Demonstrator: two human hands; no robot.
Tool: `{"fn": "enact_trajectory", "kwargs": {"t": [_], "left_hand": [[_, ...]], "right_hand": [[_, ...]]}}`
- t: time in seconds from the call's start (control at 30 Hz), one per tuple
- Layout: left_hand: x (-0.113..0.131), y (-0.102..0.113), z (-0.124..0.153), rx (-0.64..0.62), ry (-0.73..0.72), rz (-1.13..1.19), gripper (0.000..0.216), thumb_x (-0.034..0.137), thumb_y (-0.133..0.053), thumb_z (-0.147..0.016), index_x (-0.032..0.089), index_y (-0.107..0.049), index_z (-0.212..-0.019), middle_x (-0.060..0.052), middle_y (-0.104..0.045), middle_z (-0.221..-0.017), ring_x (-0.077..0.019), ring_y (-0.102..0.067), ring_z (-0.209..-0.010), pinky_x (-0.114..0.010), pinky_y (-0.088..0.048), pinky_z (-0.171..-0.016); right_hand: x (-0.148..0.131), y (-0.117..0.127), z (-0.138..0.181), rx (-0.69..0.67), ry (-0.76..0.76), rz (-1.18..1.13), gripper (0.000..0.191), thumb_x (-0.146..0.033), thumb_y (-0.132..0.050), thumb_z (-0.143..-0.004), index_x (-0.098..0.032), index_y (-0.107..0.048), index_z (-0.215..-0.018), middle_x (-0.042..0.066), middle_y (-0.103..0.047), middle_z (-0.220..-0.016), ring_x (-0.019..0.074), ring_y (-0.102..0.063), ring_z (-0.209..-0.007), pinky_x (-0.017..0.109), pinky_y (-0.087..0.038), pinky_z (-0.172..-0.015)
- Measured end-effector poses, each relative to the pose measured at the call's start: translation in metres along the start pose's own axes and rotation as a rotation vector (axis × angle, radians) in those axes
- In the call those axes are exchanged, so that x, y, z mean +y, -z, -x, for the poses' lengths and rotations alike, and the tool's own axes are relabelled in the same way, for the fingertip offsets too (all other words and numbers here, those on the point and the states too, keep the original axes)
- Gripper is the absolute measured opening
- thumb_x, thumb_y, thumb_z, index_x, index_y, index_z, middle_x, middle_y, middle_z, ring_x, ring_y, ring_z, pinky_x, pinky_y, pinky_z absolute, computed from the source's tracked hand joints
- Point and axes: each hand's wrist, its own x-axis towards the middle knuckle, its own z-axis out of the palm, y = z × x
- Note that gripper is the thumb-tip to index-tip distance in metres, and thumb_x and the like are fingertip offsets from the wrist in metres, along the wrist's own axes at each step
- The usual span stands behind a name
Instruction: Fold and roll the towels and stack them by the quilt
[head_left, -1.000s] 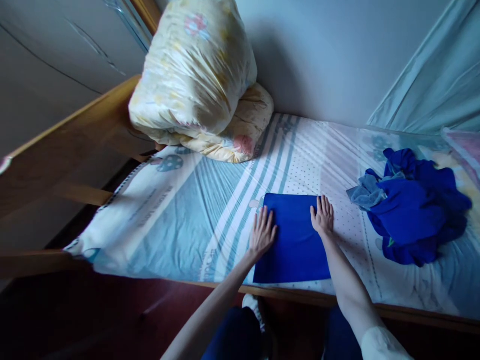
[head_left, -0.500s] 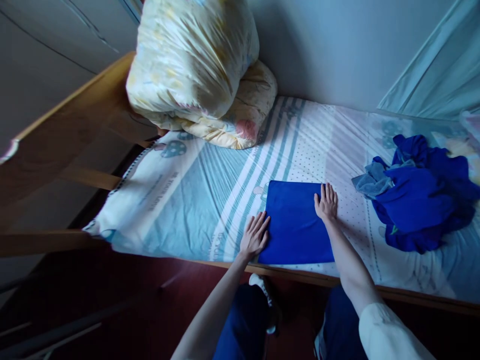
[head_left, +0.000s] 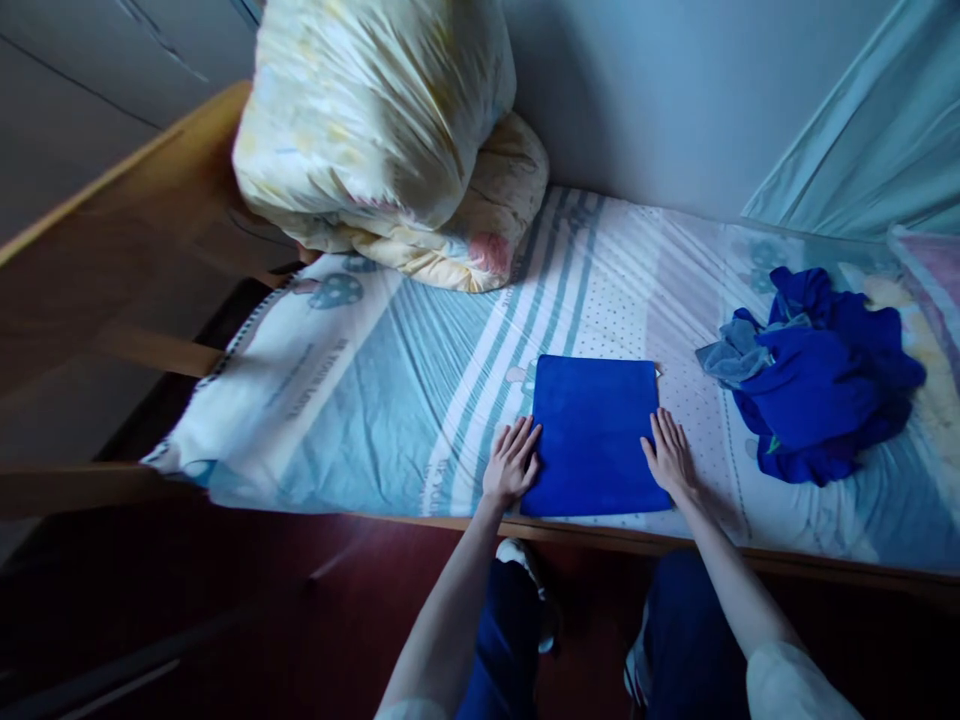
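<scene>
A blue cloth folded into a flat, neat rectangle lies on the bed near its front edge. My left hand rests flat along the cloth's left side, fingers stretched out. At the right side, my right hand lies with fingers extended, its thumb at the cloth's edge. Neither hand grips anything. A small pale tag shows at the cloth's far right corner. Farther right on the sheet is a crumpled heap of blue clothing, with a grey-blue piece at its left.
The patterned bed sheet covers the mattress. A bulky folded yellow quilt sits at the back left, by the wooden bed end. A pale curtain hangs at the back right. Dark red floor lies in front.
My right hand has slid from the cloth's far right corner toward me along its right side. My left hand stays at the left edge. The cloth looks smoother, and the view has shifted slightly.
</scene>
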Motion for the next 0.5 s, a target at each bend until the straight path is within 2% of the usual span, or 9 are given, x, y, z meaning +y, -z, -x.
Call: {"fn": "enact_trajectory", "kwargs": {"t": [0.13, 0.2, 0.27, 0.33, 0.4, 0.5], "left_hand": [[-0.003, -0.002, 0.001, -0.014, 0.009, 0.018, 0.058, 0.03, -0.043, -0.098, 0.02, -0.041, -0.156, -0.009, -0.039, -0.163, -0.0262, -0.03, -0.154, -0.048, -0.021, -0.128], [-0.004, -0.001, 0.0, -0.026, 0.02, 0.032, 0.058, 0.031, -0.043, -0.098, 0.02, -0.042, -0.155, -0.009, -0.04, -0.163, -0.0263, -0.029, -0.154, -0.048, -0.02, -0.128], [-0.004, -0.001, -0.002, -0.04, 0.037, 0.052, 0.057, 0.033, -0.042, -0.098, 0.019, -0.044, -0.154, -0.01, -0.041, -0.162, -0.0262, -0.029, -0.154, -0.049, -0.02, -0.128], [-0.001, -0.001, -0.004, -0.055, 0.065, 0.083, 0.057, 0.035, -0.041, -0.098, 0.019, -0.045, -0.153, -0.01, -0.042, -0.162, -0.0263, -0.03, -0.154, -0.049, -0.019, -0.128], [0.005, -0.003, -0.001, -0.056, 0.133, 0.119, 0.057, 0.037, -0.041, -0.098, 0.02, -0.046, -0.152, -0.011, -0.043, -0.161, -0.0269, -0.032, -0.153, -0.051, -0.02, -0.127], [0.021, -0.007, 0.014, 0.007, 0.285, 0.168, 0.058, 0.037, -0.044, -0.095, 0.02, -0.044, -0.151, -0.013, -0.049, -0.156, -0.028, -0.039, -0.148, -0.053, -0.028, -0.123]], "right_hand": [[0.001, -0.003, 0.058, 0.132, -0.127, -0.116, 0.062, -0.047, -0.038, -0.104, -0.022, -0.03, -0.161, 0.011, -0.04, -0.163, 0.029, -0.036, -0.151, 0.054, -0.035, -0.121], [-0.008, -0.006, 0.087, 0.2, -0.166, -0.211, 0.057, -0.046, -0.043, -0.103, -0.021, -0.045, -0.154, 0.013, -0.05, -0.155, 0.0294, -0.044, -0.146, 0.053, -0.04, -0.118], [-0.014, -0.007, 0.106, 0.265, -0.212, -0.319, 0.047, -0.045, -0.047, -0.101, -0.02, -0.062, -0.137, 0.015, -0.062, -0.143, 0.0294, -0.054, -0.136, 0.051, -0.047, -0.111], [-0.014, -0.006, 0.115, 0.326, -0.275, -0.416, 0.039, -0.046, -0.051, -0.099, -0.019, -0.073, -0.115, 0.016, -0.07, -0.128, 0.0291, -0.063, -0.122, 0.049, -0.052, -0.104], [-0.01, -0.004, 0.117, 0.368, -0.345, -0.485, 0.038, -0.05, -0.055, -0.095, -0.019, -0.076, -0.097, 0.015, -0.075, -0.111, 0.0283, -0.068, -0.108, 0.048, -0.054, -0.097], [-0.003, -0.003, 0.117, 0.357, -0.444, -0.548, 0.042, -0.058, -0.061, -0.088, -0.018, -0.075, -0.09, 0.012, -0.076, -0.091, 0.0264, -0.069, -0.09, 0.044, -0.056, -0.087]]}}
